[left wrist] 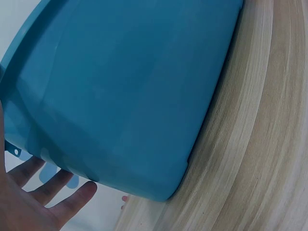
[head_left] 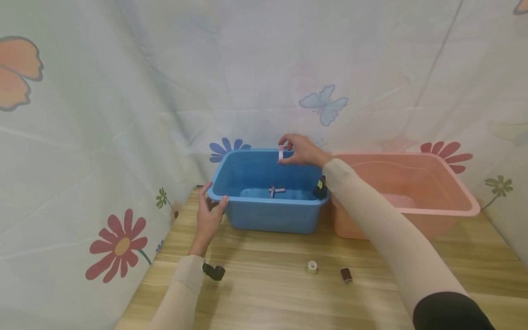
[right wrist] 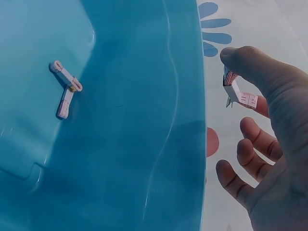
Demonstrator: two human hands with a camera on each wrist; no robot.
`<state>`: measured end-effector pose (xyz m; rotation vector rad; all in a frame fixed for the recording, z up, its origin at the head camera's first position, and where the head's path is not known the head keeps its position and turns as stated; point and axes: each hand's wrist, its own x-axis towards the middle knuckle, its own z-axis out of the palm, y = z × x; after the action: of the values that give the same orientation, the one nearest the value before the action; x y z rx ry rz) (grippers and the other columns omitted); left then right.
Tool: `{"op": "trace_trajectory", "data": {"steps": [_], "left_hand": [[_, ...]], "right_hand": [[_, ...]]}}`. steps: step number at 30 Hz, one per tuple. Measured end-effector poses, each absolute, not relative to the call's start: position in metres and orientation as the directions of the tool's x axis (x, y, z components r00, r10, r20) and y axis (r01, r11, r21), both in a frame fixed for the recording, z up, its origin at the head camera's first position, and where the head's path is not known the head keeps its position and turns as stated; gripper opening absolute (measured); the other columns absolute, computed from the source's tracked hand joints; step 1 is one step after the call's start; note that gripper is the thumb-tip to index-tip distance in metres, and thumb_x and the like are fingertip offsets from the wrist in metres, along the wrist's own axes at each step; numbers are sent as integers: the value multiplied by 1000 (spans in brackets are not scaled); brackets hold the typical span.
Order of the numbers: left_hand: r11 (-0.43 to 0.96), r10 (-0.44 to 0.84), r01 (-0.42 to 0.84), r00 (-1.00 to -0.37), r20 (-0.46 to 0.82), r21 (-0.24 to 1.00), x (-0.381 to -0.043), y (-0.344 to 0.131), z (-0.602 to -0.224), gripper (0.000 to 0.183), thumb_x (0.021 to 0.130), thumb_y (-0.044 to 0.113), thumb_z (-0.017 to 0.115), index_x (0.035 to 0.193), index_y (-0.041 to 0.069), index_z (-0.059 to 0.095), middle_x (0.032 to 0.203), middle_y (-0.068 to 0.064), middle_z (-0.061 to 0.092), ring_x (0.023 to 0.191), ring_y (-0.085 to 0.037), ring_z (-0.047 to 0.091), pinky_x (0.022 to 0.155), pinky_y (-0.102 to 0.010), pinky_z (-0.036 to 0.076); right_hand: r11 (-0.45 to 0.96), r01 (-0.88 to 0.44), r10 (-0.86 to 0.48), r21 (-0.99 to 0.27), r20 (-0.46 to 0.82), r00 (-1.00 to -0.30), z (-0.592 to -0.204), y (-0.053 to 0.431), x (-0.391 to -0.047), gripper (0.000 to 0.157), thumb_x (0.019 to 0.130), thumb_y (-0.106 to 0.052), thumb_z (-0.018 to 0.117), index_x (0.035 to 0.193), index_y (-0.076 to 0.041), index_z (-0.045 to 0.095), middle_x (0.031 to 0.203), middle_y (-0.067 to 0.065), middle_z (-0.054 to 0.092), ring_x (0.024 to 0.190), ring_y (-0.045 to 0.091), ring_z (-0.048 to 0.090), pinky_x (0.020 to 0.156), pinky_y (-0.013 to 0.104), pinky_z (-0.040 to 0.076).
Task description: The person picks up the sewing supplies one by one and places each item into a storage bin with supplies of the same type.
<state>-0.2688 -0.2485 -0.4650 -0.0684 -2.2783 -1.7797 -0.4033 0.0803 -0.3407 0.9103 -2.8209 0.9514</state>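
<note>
A folded measuring tape (right wrist: 233, 89), white with pink print and numbers, is pinched between the thumb and index finger of my right hand (head_left: 302, 150). That hand is above the far rim of the blue basin (head_left: 272, 215). Two more folded measuring tapes (right wrist: 67, 86) lie crossed on the basin's floor. My left hand (head_left: 209, 221) grips the basin's near left corner, its thumb on the front rim. In the left wrist view, several fingers (left wrist: 72, 202) reach along the basin's side; the thumb is hidden there.
Right of the blue basin stands a pink basin (head_left: 437, 183). On the wooden table (head_left: 255, 293) in front lie a small cream-coloured roll (head_left: 312, 267) and a dark brown spool (head_left: 346, 275). A patterned cloth (head_left: 247, 68) hangs behind and at the sides.
</note>
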Motion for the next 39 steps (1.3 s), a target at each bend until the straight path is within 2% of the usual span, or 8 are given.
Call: {"op": "trace_trajectory", "data": {"steps": [4, 14, 21, 27, 31, 39], "left_hand": [[259, -124, 184, -967, 221, 948, -272, -250, -472, 75, 99, 40, 68, 159, 33, 24, 162, -17, 35, 136, -39, 49, 102, -59, 48], [279, -98, 211, -964, 247, 937, -254, -241, -445, 75, 100, 34, 67, 160, 17, 24, 159, -24, 36, 132, -43, 51, 100, -58, 50], [280, -98, 202, -967, 237, 939, -253, -240, -443, 75, 101, 34, 66, 160, 17, 24, 160, -23, 36, 133, -42, 51, 100, -58, 50], [282, -95, 202, -967, 237, 938, -254, -241, -444, 75, 101, 33, 66, 160, 16, 23, 160, -24, 35, 133, -42, 50, 100, -59, 49], [275, -101, 203, -966, 239, 940, -264, -246, -457, 75, 101, 33, 66, 161, 20, 23, 161, -23, 35, 134, -43, 49, 100, -60, 49], [281, -123, 238, -952, 281, 930, -277, -252, -479, 72, 99, 43, 67, 158, 35, 26, 161, -15, 37, 132, -39, 52, 99, -61, 50]], "right_hand": [[643, -534, -519, -549, 200, -831, -341, 81, -403, 63, 86, -30, 84, 137, -5, 56, 125, 18, 61, 114, 34, 58, 91, 42, 57], [644, -537, -522, -544, 201, -829, -340, 81, -404, 65, 86, -34, 84, 137, -6, 56, 124, 19, 61, 112, 33, 57, 91, 41, 56], [642, -534, -513, -550, 209, -832, -341, 82, -405, 65, 85, -32, 86, 137, -6, 57, 121, 14, 62, 108, 29, 57, 90, 40, 57], [646, -525, -516, -553, 190, -835, -344, 84, -409, 69, 86, -32, 85, 141, -6, 53, 128, 18, 60, 115, 33, 57, 95, 43, 55], [643, -521, -518, -561, 183, -836, -345, 85, -410, 71, 86, -32, 85, 143, -6, 52, 132, 20, 59, 118, 35, 57, 96, 44, 55], [644, -536, -527, -546, 192, -828, -345, 85, -412, 73, 86, -35, 85, 145, -7, 51, 130, 19, 60, 116, 34, 57, 95, 44, 54]]}}
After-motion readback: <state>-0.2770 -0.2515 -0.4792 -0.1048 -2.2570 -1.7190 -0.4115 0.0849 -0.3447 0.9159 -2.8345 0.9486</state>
